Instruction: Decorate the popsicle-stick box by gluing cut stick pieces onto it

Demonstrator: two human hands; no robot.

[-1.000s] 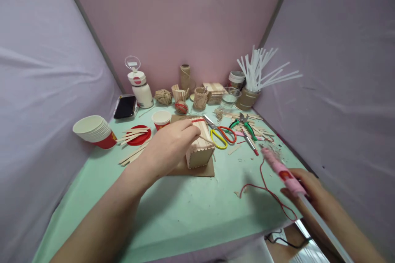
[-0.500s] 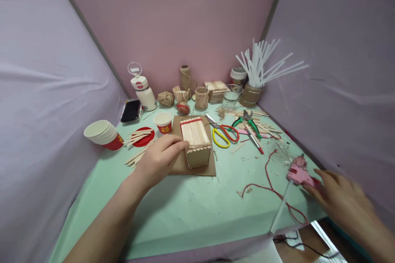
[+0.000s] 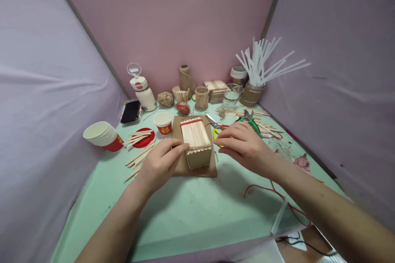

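Observation:
A small box of cardboard topped with wooden sticks (image 3: 196, 141) stands on a brown cardboard sheet (image 3: 185, 167) on the green table. My left hand (image 3: 161, 164) rests against the box's left side, its fingers curled and touching the near left corner. My right hand (image 3: 243, 146) hovers just right of the box with its fingers stretched toward it, holding nothing. A pink glue gun (image 3: 303, 163) lies on the table at the right, with a red cord (image 3: 271, 191) trailing toward the front edge.
Yellow-and-red scissors (image 3: 217, 125) and green pliers (image 3: 252, 122) lie behind my right hand. Loose wooden sticks (image 3: 140, 157), a red lid (image 3: 142, 138), a small cup (image 3: 163, 123) and stacked paper cups (image 3: 101, 135) sit at the left. Jars, twine and white glue sticks (image 3: 262, 65) line the back.
My right hand set the pink glue gun down at the right and moved left to the box. My left hand slid from the box's top to its left side.

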